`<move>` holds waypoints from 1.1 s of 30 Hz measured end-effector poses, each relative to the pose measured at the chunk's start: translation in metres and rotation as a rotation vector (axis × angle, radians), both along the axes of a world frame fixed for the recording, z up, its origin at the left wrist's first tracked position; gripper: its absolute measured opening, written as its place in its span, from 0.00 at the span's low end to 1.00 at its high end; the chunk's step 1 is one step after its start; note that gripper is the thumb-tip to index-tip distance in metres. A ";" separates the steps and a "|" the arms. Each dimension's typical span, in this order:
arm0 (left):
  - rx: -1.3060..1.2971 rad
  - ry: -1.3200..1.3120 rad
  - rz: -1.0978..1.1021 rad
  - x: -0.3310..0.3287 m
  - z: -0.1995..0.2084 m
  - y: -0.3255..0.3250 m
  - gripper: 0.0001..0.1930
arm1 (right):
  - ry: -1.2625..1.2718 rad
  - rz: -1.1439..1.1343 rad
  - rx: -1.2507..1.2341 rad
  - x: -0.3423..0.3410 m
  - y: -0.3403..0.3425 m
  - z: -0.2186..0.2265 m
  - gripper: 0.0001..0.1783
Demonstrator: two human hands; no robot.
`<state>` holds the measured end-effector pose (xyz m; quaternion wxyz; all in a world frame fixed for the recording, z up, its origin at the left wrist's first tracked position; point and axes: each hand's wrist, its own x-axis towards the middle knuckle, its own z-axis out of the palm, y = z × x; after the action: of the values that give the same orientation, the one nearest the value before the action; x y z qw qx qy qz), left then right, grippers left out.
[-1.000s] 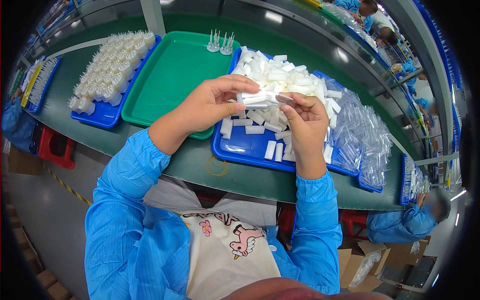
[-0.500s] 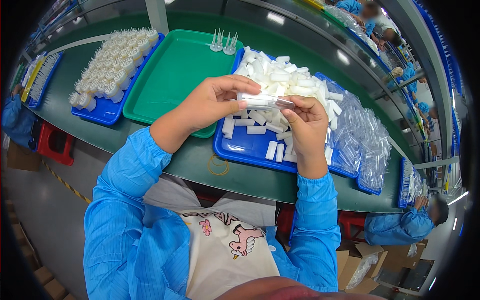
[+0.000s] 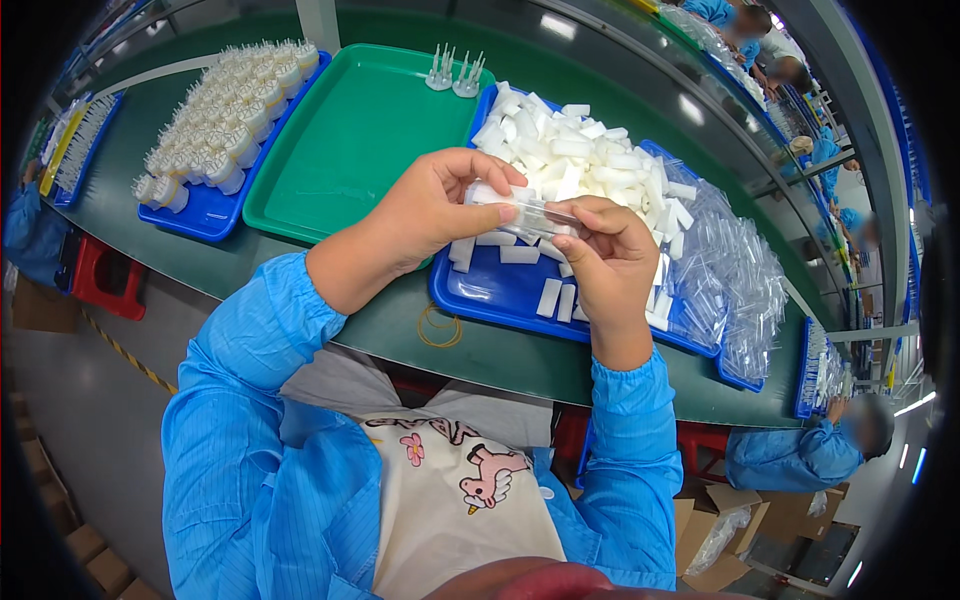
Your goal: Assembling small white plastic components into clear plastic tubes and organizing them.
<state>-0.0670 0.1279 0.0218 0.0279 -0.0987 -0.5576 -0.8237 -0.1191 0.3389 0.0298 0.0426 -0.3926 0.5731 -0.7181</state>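
Above the blue tray's near part, my two hands meet on a clear plastic tube with white foam in it. My left hand (image 3: pixel 440 205) pinches the white foam end between thumb and fingers. With thumb and fingertips my right hand (image 3: pixel 612 245) grips the other, see-through end of the clear plastic tube (image 3: pixel 541 218). The fingers partly hide where foam and tube meet. Under and behind the hands, a heap of white foam blocks (image 3: pixel 575 150) fills the blue tray (image 3: pixel 490 292). Many loose clear plastic tubes (image 3: pixel 745 290) lie piled to its right.
A green tray (image 3: pixel 335 140) at the left holds two small clear spiked parts (image 3: pixel 440 72) at its far edge. Beside it stands a blue tray (image 3: pixel 208 222) of white capped, spiked pieces (image 3: pixel 235 115). Yellow rubber bands (image 3: pixel 438 328) lie near the table's front edge. A co-worker (image 3: pixel 805 450) sits at right.
The tube between my hands has tilted, its right end now lower. My right hand has shifted slightly down and right; both hands keep their hold.
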 end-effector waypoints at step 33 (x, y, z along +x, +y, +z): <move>0.233 0.134 -0.165 -0.007 -0.015 -0.002 0.18 | 0.097 -0.331 0.010 0.008 -0.014 -0.009 0.19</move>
<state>-0.0736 0.1263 0.0064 0.0085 -0.1950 -0.4453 -0.8739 -0.1115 0.3246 0.0210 -0.1018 -0.3269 0.6348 -0.6927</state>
